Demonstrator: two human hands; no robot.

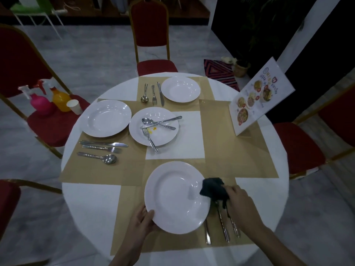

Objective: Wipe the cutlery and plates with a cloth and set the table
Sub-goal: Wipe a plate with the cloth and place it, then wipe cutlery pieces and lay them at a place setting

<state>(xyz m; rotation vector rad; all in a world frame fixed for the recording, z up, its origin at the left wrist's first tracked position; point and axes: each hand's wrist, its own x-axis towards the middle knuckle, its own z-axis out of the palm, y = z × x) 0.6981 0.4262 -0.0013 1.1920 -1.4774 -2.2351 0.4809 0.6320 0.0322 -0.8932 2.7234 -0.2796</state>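
- Left hand gripping near-left rim of near plate, thumb on top; plate on tan mat at near edge of counter.
- Right hand clutching dark cloth at plate's right rim.
- Three cutlery pieces just right of plate, partly under cloth.
- Centre plate soiled, carrying crossed spoon, knife, fork.
- Left and far settings laid with plate and cutlery.
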